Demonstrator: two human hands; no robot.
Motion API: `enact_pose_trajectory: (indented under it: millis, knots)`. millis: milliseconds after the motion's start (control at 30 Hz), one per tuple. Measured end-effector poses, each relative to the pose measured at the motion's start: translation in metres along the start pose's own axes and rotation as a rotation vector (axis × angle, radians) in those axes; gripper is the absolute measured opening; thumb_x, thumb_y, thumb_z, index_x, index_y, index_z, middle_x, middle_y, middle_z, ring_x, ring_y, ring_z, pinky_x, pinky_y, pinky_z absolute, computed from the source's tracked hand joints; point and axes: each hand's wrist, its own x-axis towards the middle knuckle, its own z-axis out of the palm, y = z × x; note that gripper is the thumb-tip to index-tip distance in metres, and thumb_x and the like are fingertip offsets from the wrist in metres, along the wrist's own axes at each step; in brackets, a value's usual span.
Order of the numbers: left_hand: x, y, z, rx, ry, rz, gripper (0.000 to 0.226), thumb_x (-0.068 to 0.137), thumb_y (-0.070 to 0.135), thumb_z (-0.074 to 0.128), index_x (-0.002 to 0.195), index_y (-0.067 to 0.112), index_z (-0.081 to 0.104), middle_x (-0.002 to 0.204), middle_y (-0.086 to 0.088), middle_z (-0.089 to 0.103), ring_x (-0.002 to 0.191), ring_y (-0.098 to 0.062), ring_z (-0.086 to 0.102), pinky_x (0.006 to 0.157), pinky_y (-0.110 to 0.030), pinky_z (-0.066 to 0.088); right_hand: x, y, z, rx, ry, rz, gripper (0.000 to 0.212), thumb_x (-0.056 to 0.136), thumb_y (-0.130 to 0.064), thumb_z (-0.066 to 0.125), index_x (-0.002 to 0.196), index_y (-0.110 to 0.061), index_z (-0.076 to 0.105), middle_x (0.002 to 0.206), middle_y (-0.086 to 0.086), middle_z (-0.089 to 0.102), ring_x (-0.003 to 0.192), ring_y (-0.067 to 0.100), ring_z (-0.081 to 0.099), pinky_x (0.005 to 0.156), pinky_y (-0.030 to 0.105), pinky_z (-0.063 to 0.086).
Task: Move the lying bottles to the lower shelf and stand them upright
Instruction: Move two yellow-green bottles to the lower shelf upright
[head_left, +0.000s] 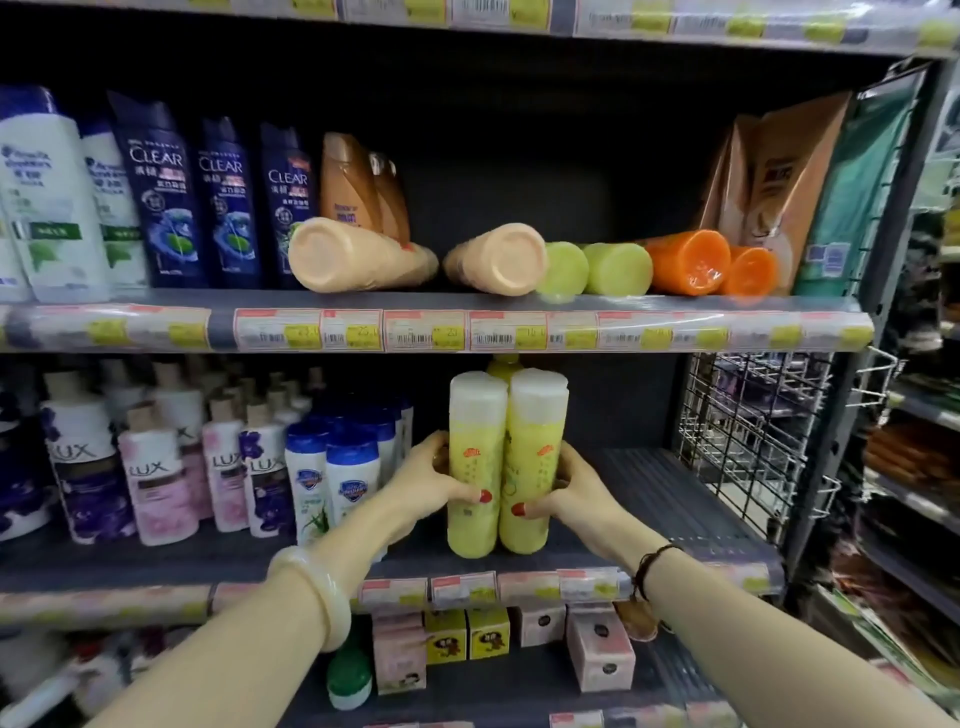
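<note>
Two yellow bottles with pale caps stand upright side by side on the lower shelf (670, 493). My left hand (431, 475) grips the left yellow bottle (475, 467), and my right hand (563, 493) grips the right yellow bottle (532, 462). A third yellow bottle (503, 366) peeks out behind them. On the upper shelf (415, 299) several bottles lie on their sides with their bases toward me: two peach bottles (337, 254) (501, 260), two green bottles (563, 270) (618, 267) and two orange bottles (685, 262) (748, 270).
Upright LUX bottles (156, 473) and blue-capped white bottles (353, 478) fill the lower shelf's left half. CLEAR bottles (156, 192) stand upper left, brown refill pouches (774, 176) upper right. A wire rack (748, 441) borders the lower shelf on the right. Small boxes (597, 654) sit below.
</note>
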Motion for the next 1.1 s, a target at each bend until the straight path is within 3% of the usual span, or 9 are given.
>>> enact_pose_trajectory:
  millis: [133,233,367,733,867,1000,1100]
  knots:
    - [0.014,-0.013,0.003,-0.027,0.031,-0.01,0.072,0.065,-0.007,0.078,0.127,0.017,0.049,0.116,0.0,0.06,0.113,-0.019,0.056,0.101,-0.042,0.047,0.016,0.018,0.005,0.064,0.007,0.028,0.063,0.064,0.015,0.074,0.113,-0.019,0.053,0.108,0.002,0.067,0.099,0.015,0.064,0.078,0.03,0.054]
    - [0.024,-0.021,0.002,-0.039,0.049,-0.008,0.071,0.067,-0.005,0.078,0.129,0.016,0.049,0.121,-0.001,0.061,0.114,-0.018,0.056,0.101,-0.039,0.046,0.031,0.026,0.007,0.076,0.008,0.028,0.065,0.064,0.014,0.075,0.116,-0.019,0.052,0.112,0.003,0.066,0.105,0.02,0.063,0.088,0.038,0.054]
    - [0.038,-0.029,-0.001,-0.09,0.066,-0.025,0.07,0.071,-0.005,0.075,0.134,0.013,0.048,0.129,-0.008,0.061,0.12,-0.024,0.056,0.105,-0.045,0.044,0.049,0.029,0.009,0.054,-0.023,0.033,0.069,0.065,0.012,0.075,0.123,-0.015,0.049,0.117,0.006,0.065,0.109,0.023,0.062,0.093,0.043,0.053]
    - [0.052,-0.035,-0.003,-0.122,0.058,-0.073,0.069,0.074,-0.008,0.07,0.136,0.011,0.045,0.13,-0.012,0.06,0.122,-0.027,0.056,0.108,-0.05,0.041,0.065,0.029,0.01,-0.042,-0.053,0.064,0.075,0.068,0.005,0.077,0.133,-0.012,0.043,0.124,0.007,0.062,0.114,0.023,0.06,0.1,0.044,0.049]
    - [0.048,-0.027,-0.006,-0.035,0.055,-0.1,0.066,0.077,-0.004,0.07,0.135,0.011,0.045,0.132,-0.009,0.058,0.122,-0.026,0.055,0.107,-0.046,0.043,0.06,0.017,0.008,-0.191,-0.064,0.069,0.071,0.072,-0.002,0.077,0.134,-0.008,0.043,0.128,0.009,0.06,0.114,0.021,0.058,0.099,0.034,0.047]
    - [0.036,-0.012,-0.013,0.102,0.052,-0.128,0.078,0.076,-0.001,0.072,0.145,0.01,0.035,0.143,-0.014,0.049,0.129,-0.028,0.049,0.108,-0.046,0.042,0.05,0.001,0.003,-0.408,-0.051,0.073,0.061,0.074,-0.009,0.078,0.128,-0.003,0.051,0.129,0.012,0.061,0.119,0.025,0.057,0.1,0.034,0.046]
    - [0.022,0.007,-0.019,0.24,0.008,-0.137,0.075,0.08,-0.003,0.069,0.145,0.002,0.031,0.143,-0.021,0.045,0.13,-0.031,0.047,0.102,-0.037,0.043,0.038,-0.013,0.001,-0.557,-0.06,0.101,0.053,0.076,-0.013,0.077,0.122,-0.002,0.054,0.119,0.009,0.061,0.11,0.022,0.057,0.09,0.028,0.047]
